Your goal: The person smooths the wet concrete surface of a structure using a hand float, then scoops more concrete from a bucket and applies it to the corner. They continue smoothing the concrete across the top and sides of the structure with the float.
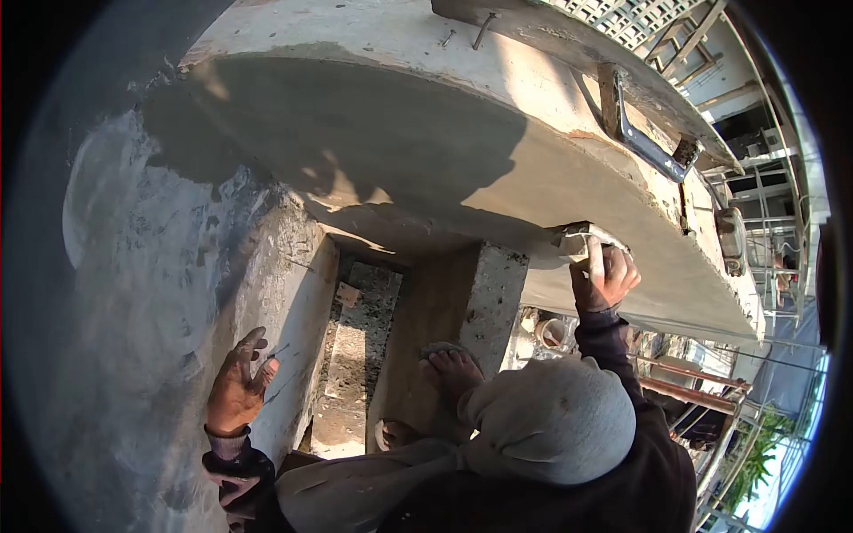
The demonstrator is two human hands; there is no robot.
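Observation:
At the right, my right hand [607, 277] is closed around a small pale block-like tool [576, 242], held against the smooth grey face of a curved wall [355, 124]. The tool's far side is partly hidden by the fingers. My left hand [238, 391] is at the lower left, fingers apart and empty, beside a rough whitish concrete edge [271, 266]. Whether it touches that surface I cannot tell. A dark shadow lies across the middle of the curved wall.
A blue-edged tool [653, 151] and nails [484, 29] are on the upper ledge. Below stand a concrete post [496, 293] and a debris-strewn gap [355, 355]. Bare feet [449, 369] and a grey cloth-wrapped head [551, 417] show below. Scaffolding [693, 395] is at right.

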